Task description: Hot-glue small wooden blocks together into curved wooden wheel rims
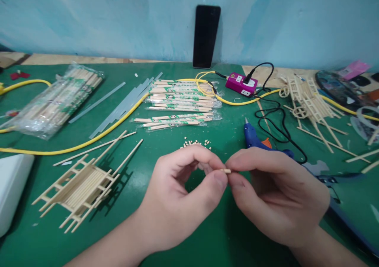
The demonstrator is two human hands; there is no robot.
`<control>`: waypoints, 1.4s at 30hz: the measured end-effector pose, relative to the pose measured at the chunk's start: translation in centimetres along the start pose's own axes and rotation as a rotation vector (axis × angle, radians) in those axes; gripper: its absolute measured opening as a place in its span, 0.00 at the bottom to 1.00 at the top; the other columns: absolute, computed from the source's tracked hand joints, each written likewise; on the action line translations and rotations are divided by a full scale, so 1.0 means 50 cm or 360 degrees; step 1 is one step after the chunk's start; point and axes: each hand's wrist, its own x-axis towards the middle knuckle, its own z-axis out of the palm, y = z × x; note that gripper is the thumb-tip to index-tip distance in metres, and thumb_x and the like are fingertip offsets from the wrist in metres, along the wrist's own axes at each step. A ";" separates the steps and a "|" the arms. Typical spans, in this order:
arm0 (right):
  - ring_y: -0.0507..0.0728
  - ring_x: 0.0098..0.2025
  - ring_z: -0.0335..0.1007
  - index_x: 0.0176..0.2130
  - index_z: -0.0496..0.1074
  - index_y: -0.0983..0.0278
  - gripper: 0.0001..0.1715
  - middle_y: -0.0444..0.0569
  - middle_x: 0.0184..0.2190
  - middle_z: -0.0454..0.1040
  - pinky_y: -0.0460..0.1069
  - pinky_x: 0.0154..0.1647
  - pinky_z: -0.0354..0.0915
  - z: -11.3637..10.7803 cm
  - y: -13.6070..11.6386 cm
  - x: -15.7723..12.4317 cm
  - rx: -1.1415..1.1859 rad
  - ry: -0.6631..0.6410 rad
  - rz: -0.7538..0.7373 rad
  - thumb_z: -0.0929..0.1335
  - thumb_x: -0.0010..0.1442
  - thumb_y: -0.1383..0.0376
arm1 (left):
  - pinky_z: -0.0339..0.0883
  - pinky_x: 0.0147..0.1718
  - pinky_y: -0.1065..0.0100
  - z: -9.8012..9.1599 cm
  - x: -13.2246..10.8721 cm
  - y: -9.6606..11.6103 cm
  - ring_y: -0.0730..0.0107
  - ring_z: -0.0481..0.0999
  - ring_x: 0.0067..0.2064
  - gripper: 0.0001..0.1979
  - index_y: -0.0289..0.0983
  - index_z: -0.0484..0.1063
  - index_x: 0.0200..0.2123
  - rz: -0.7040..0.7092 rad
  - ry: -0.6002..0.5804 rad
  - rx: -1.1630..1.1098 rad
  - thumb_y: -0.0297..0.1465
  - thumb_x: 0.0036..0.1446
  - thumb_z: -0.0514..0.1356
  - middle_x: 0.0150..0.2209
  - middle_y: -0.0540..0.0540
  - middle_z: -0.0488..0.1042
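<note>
Head view. Green mat [41,247] under everything. Bagged chopsticks [56,101] far left of glue gun [256,138]. Stick-built frame [79,186] left of glue gun, nearer camera. Left hand [177,204] below-left of glue gun, thumb and forefinger pinched on one end of short stick piece [227,171], other fingers curled. Right hand [278,200] just below glue gun, thumb and forefinger pinching other end. Heap of cut stick bits [195,143] left of glue gun. Short stick piece held between both hands, just below glue gun, off mat.
</note>
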 end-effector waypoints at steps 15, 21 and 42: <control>0.51 0.31 0.84 0.47 0.82 0.59 0.15 0.41 0.34 0.86 0.43 0.33 0.81 0.007 0.025 -0.001 0.0273 -0.0113 0.0484 0.75 0.64 0.76 | 0.78 0.34 0.74 -0.020 0.027 -0.026 0.75 0.78 0.31 0.10 0.35 0.86 0.35 -0.0687 0.0053 -0.1055 0.34 0.59 0.80 0.29 0.49 0.79; 0.48 0.32 0.84 0.42 0.81 0.58 0.09 0.39 0.33 0.87 0.40 0.36 0.79 0.013 0.020 0.003 0.0376 -0.0219 0.0488 0.74 0.71 0.73 | 0.79 0.34 0.76 -0.013 0.022 -0.023 0.75 0.81 0.30 0.11 0.33 0.86 0.36 -0.0691 -0.0016 -0.1087 0.34 0.61 0.79 0.30 0.47 0.81; 0.46 0.33 0.82 0.41 0.79 0.57 0.12 0.37 0.33 0.84 0.39 0.37 0.76 0.002 0.017 -0.004 0.0425 -0.0211 0.0474 0.72 0.70 0.75 | 0.81 0.39 0.76 -0.013 0.018 -0.020 0.74 0.85 0.33 0.09 0.37 0.89 0.37 -0.0480 -0.0030 -0.0851 0.36 0.63 0.79 0.29 0.48 0.86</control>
